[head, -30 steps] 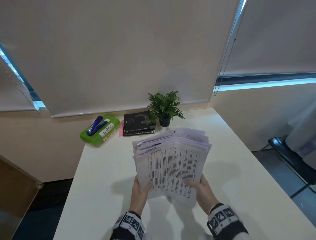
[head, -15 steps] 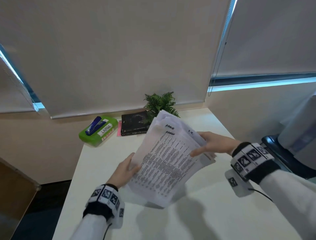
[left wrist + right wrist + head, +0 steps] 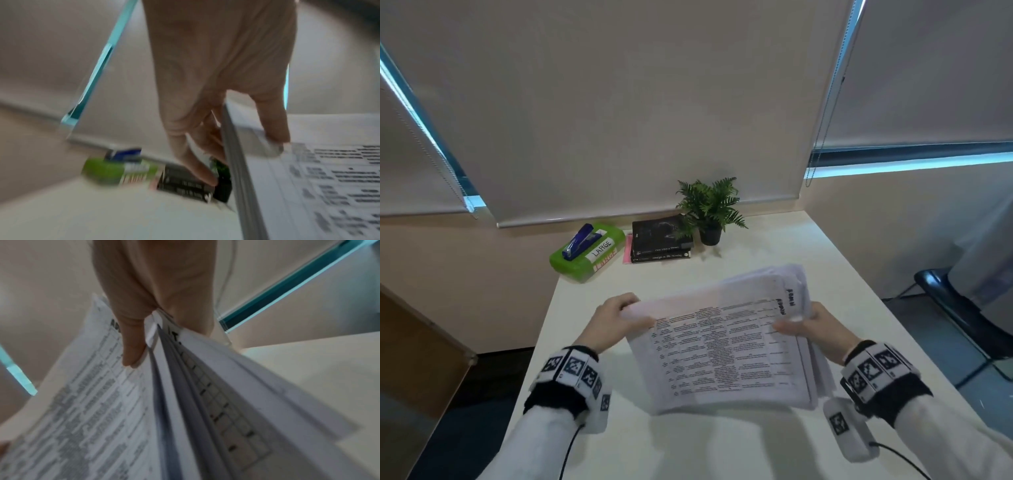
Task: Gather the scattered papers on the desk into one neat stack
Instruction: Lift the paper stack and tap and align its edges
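Squaring step: my left hand [image 3: 616, 317] and right hand [image 3: 813, 329] grip the paper stack [image 3: 726, 346] ends above the worktop [image 3: 654, 442]; uneven edges need tapping flush.

A white label on the lime-green plastic box [image 3: 585, 255] at the table's far left reads "LARGE". Print on the white paper sheets [image 3: 726, 353] and the black books' [image 3: 659, 240] spines is too blurred to read.

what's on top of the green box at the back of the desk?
A blue stapler lies on the green box, beside a white label reading LARGE. The box is shut, so its contents cannot be seen.
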{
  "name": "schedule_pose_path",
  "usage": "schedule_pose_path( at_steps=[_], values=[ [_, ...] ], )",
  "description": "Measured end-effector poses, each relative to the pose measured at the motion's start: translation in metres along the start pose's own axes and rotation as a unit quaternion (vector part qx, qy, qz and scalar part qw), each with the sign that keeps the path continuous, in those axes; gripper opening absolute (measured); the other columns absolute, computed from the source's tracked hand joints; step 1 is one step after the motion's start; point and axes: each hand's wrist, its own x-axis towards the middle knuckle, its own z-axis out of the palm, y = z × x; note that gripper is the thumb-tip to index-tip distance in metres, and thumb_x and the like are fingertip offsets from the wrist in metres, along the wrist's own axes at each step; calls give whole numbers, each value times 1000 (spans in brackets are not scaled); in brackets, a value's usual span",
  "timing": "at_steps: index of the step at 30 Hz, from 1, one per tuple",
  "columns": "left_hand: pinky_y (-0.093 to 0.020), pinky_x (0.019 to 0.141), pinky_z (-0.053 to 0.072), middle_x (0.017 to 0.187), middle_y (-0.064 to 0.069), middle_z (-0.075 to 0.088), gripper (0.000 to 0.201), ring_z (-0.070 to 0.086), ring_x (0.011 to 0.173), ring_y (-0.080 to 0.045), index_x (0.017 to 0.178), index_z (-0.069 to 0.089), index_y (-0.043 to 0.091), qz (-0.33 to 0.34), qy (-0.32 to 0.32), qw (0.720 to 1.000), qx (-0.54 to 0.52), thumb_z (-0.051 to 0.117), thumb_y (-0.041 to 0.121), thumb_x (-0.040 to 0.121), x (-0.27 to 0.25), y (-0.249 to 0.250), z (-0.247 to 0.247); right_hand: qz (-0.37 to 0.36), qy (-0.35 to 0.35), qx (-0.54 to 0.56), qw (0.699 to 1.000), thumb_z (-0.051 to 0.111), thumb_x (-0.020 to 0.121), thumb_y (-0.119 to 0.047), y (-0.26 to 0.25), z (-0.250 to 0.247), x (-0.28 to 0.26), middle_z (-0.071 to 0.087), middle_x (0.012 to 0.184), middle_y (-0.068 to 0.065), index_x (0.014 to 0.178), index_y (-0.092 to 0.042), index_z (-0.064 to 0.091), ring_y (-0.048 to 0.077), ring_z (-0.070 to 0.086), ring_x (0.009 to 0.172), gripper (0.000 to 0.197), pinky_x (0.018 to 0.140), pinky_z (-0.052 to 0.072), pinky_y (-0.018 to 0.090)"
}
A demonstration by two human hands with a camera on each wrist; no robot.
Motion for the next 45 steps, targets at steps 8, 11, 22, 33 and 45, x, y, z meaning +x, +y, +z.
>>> schedule_pose_path(
  at_steps=[8,11,22,33,45],
  values=[
    [-40,86,54,114,-11,70,48,67,105,-29,118,61,6,-60,-28,939,-338,74,24,75,-25,-28,49,-18,72,84,994,71,76,-15,33,17,-13,73,106,7,110,-6,68,24,69,100,35,95,49,45],
    [-25,73,57,106,-9,73,25,70,95,-20,114,63,4,-7,44,937,-346,60,6,89,-27,-15,48,-47,88,86,991,69,79,-7,28,15,-9,73,107,3,112,-10,67,19,68,101,33,87,54,31],
    [-16,62,55,101,-12,69,37,65,90,-26,111,61,-1,-53,112,948,-292,74,7,77,-18,-27,61,-22,81,136,987,76,70,-1,48,20,6,72,107,9,119,-12,58,24,68,99,54,74,54,24],
    [-23,71,47,96,3,64,54,63,82,-6,103,53,20,-11,133,936,-325,73,46,61,-41,-13,57,-90,158,15,983,79,73,-12,25,23,-6,60,105,-3,117,-23,55,1,61,94,52,66,50,13],
    [-25,65,41,69,6,56,28,50,71,-13,69,56,14,-69,327,913,-233,65,35,85,-9,18,64,-259,337,-409,808,50,90,-41,21,46,12,69,106,-2,103,-28,73,16,65,85,30,89,42,35]
  ],
)
